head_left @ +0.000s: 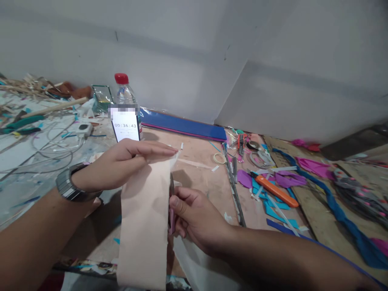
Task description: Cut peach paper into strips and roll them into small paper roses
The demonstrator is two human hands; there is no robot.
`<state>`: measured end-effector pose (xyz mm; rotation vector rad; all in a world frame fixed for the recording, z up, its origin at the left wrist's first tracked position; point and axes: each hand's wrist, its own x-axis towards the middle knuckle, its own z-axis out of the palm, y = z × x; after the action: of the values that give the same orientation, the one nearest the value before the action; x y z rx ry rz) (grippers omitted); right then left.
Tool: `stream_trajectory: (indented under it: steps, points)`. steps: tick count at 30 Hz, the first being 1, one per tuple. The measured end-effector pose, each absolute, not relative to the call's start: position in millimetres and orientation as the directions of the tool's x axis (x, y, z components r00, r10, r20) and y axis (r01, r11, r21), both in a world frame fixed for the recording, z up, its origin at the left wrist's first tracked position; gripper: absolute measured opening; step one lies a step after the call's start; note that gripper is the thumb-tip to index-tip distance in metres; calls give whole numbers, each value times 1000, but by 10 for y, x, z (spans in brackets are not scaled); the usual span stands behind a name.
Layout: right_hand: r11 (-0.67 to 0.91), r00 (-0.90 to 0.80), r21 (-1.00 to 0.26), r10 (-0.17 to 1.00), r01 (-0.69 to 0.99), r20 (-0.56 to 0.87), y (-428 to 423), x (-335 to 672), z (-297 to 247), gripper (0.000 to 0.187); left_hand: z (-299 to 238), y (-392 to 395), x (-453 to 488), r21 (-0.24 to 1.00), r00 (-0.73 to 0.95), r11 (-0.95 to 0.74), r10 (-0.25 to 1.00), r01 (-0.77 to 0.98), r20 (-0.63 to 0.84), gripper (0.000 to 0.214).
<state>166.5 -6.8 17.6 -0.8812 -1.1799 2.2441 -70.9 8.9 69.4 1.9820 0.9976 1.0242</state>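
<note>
Has green pliers (24, 125) amid scraps toward the left edge of the tabletop (200, 157). Lays the left hand (130, 161), watch (69, 184) at the wrist, across the far end of a pale paper strip (144, 230), fingers straight and together; cannot tell whether pinching it. Has a phone (125, 128) upright before a bottle (126, 95), near the far edge. Spreads the strip between both hands and past the near edge. Clamps the right hand's (195, 214) thumb and fingers on scissors (172, 220), blade along the strip's right side. Has an orange cutter (275, 190) toward the right edge.
</note>
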Motion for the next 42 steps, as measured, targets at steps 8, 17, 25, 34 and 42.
stream_trajectory:
  steps: [8,17,25,34,42]
  points:
    - [-530,-709,-842,633,-101,-313,-46,1653,192,43,713,76,-709,815,392,-483,851,321,350,56]
    - [-566,-698,-820,623,-92,-352,-49,1640,215,45,720,67,-716,817,386,-466,861,339,330,56]
    - [-571,-682,-816,632,-88,-369,-56,1632,210,47,723,73,-713,806,399,-482,852,344,339,57]
    - [-544,-670,-834,653,-92,-352,-44,1641,273,50,755,55,-677,809,366,-442,879,388,305,49]
    - [-546,-672,-833,650,-88,-354,-49,1648,249,47,798,32,-673,835,335,-411,895,366,294,46]
